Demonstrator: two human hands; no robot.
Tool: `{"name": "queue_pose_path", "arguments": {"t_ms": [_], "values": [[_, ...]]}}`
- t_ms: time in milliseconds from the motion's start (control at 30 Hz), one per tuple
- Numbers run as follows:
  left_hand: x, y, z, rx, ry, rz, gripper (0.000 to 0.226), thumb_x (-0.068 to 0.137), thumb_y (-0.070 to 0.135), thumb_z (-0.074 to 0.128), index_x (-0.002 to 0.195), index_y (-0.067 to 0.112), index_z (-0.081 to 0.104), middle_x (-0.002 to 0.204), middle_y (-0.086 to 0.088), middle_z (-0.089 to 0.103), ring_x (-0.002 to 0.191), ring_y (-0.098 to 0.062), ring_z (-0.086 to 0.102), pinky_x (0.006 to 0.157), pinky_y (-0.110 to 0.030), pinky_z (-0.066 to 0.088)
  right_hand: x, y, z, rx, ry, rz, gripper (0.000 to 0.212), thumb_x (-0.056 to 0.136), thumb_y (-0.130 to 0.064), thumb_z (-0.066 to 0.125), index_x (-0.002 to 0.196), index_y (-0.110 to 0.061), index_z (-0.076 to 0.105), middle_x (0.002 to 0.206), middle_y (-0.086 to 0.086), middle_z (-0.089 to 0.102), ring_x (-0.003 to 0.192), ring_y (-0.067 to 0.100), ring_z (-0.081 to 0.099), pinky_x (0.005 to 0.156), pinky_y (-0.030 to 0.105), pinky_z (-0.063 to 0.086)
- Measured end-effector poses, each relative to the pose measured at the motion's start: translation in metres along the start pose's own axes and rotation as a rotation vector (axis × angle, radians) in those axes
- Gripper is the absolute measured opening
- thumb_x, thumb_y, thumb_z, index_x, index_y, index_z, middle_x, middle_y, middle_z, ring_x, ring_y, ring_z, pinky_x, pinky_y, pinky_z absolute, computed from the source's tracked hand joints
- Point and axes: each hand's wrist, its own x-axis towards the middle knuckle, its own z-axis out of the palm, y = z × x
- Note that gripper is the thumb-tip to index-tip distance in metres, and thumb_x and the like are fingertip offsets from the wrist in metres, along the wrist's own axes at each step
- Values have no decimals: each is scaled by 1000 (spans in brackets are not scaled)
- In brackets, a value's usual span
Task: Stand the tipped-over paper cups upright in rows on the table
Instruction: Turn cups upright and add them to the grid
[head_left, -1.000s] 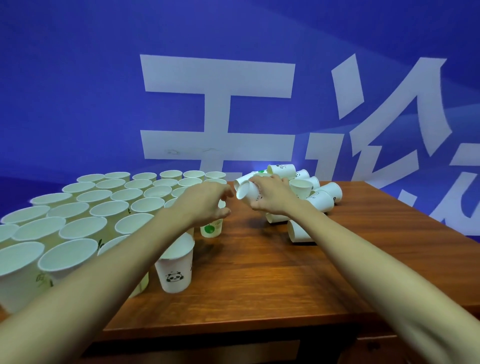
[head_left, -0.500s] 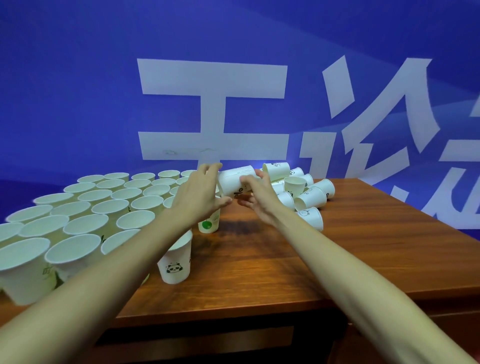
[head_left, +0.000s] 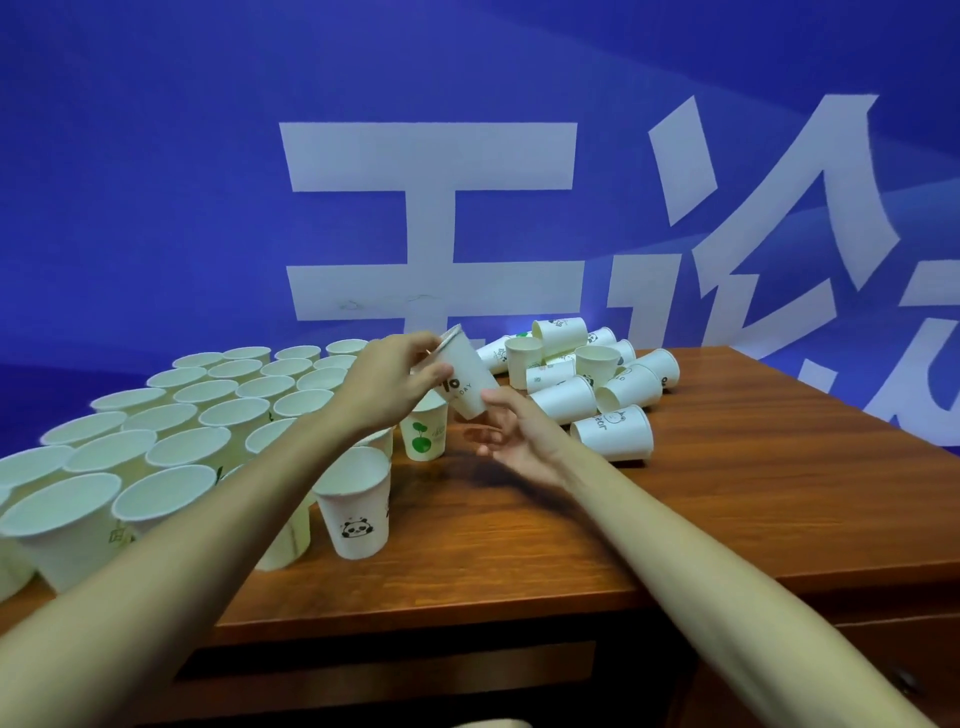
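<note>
Cups crowd the brown wooden table (head_left: 519, 545), and the person's left hand (head_left: 389, 384) holds one of them in the air: a white paper cup with dark lettering (head_left: 467, 379), tilted, its rim up and toward the left, its base down and toward the right. The fingers and thumb of that hand curl round the cup near its rim. The right hand (head_left: 511, 436) sits just below the cup's base, palm turned up, fingers loose and spread; a fingertip lies at the base, though whether it truly touches cannot be told. That hand grips nothing.

Directly under the held cup stands an upright white paper cup with a green leaf print (head_left: 423, 434), on the table. Nearer the person than the held cup stands an upright white paper cup with a small panda print (head_left: 356, 506). Left of the held cup, the rows of upright white paper cups (head_left: 171, 426) fill the table's left side, mouths up, set close together. Right of the held cup and farther back lies the heap of tipped-over white paper cups (head_left: 587, 374), most on their sides, some resting on others, a few upright among them. Behind the table rises a blue wall with large white characters (head_left: 431, 223)
</note>
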Motion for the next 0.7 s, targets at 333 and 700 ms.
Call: {"name": "queue_pose_path", "arguments": {"t_ms": [333, 700], "values": [[-7, 3, 4, 380, -407, 73, 26, 90, 31, 62, 104, 12, 71, 103, -1, 71, 87, -15, 63, 65, -30, 52, -9, 14, -16, -761, 211, -55, 24, 90, -11, 53, 106, -21, 67, 89, 3, 70, 61, 9, 56, 52, 18, 42], [-9, -7, 10, 529, -502, 53, 30, 88, 31, 64, 115, 20, 68, 112, 0, 70, 96, -14, 64, 68, -26, 52, 0, 22, -13, -920, 200, -91, 22, 95, -16, 46, 93, -27, 65, 82, 0, 71, 79, 18, 68, 73, 28, 53]]}}
